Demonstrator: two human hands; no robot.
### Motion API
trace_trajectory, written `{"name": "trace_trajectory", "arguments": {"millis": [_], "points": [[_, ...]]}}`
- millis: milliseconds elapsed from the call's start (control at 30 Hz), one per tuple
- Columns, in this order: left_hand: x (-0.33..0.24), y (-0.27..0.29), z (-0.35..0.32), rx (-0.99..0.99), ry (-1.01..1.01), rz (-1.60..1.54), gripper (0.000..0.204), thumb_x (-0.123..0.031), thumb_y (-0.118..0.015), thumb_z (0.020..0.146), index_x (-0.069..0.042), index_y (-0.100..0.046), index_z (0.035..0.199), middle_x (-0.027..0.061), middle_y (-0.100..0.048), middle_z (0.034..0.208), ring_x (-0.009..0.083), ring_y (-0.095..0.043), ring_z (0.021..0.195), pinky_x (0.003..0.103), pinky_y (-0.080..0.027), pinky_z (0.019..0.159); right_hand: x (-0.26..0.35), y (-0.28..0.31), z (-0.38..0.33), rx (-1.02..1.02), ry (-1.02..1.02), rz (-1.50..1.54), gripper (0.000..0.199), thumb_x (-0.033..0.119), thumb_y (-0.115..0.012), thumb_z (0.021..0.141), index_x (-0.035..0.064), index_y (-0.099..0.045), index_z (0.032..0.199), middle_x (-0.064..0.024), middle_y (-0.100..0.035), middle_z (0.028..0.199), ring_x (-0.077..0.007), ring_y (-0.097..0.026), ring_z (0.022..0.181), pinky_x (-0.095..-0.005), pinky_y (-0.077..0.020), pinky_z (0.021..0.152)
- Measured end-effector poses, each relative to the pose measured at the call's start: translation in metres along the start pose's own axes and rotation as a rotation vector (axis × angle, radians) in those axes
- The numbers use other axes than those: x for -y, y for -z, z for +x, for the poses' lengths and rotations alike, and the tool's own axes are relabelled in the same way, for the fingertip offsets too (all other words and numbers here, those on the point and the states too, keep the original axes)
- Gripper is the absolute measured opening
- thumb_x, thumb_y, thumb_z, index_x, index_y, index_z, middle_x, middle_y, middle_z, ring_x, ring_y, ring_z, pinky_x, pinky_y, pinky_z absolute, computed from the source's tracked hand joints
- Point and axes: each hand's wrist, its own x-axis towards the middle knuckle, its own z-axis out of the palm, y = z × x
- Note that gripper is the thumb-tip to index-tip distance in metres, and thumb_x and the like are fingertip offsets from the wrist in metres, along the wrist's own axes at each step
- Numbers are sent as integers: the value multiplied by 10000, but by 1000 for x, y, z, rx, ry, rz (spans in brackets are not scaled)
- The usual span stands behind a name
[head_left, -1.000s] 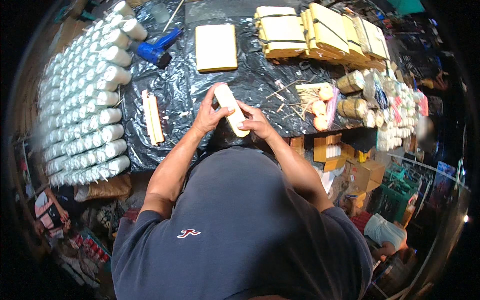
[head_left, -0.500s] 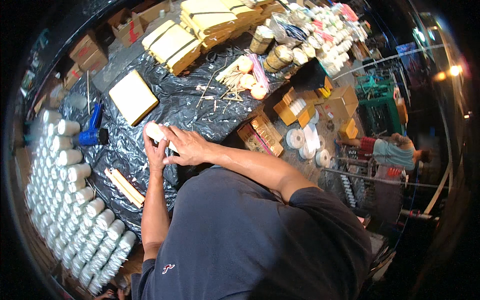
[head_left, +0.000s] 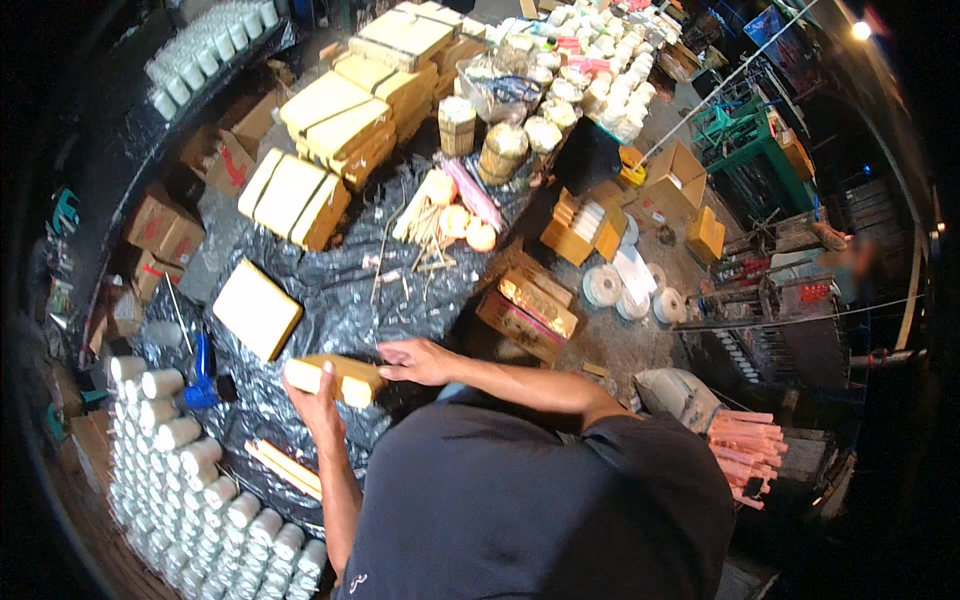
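A yellow packet (head_left: 347, 370), which looks paper-wrapped, lies in my left hand (head_left: 318, 398), with the thumb over its near side. What is inside it cannot be seen. My right hand (head_left: 420, 362) is at the packet's right end, fingers stretched out and apart; whether a fingertip touches the packet is unclear. Beyond my left hand, a thick stack of yellow sheets (head_left: 257, 310) rests on the black plastic covering (head_left: 340, 290). Several orange sticks (head_left: 285, 470) lie nearer me on the left, and a blue hair-dryer-shaped tool (head_left: 205, 385) is farther left.
Rows of white cylinders (head_left: 215, 492) fill the near left. Strapped yellow bundles (head_left: 295, 200) stand at the back, beside baskets (head_left: 503, 155) and thin sticks (head_left: 430, 235). Cardboard boxes (head_left: 528, 305) and white rolls (head_left: 602, 286) are on the right floor, with a person (head_left: 805, 265) beyond.
My right hand has drawn back to the right from my left hand and opened out. The yellow packet now shows more fully in my left hand. The whole view has shifted.
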Motion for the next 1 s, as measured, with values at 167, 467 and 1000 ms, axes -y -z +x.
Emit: {"name": "trace_trajectory", "arguments": {"millis": [167, 467, 1000], "points": [[3, -23, -10, -202, 50, -2, 670, 3, -738, 830, -8, -404, 1410, 159, -567, 1275, 281, -610, 1134, 430, -527, 999, -45, 72, -12, -138, -159, -309, 646, 446, -776, 945, -21, -637, 1369, -238, -752, 1210, -332, -743, 1125, -429, -582, 975], [-22, -41, 0, -218, 114, 135, 709, 69, -621, 717, 5, -420, 1394, 173, -575, 1226, 291, -622, 1111, 433, -521, 997, -60, 182, -17, -228, -280, -285, 598, 451, -763, 943, 20, -674, 1348, -198, -760, 1176, -310, -738, 1060, -408, -571, 924], [-35, -75, 60, -157, 60, 251, 757, 13, -659, 710, 37, -406, 1422, 173, -575, 1234, 279, -612, 1102, 403, -516, 978, -23, 265, 5, -333, -199, -40, 545, 394, -772, 947, -28, -673, 1277, -208, -762, 1095, -304, -753, 1004, -416, -588, 887]]}}
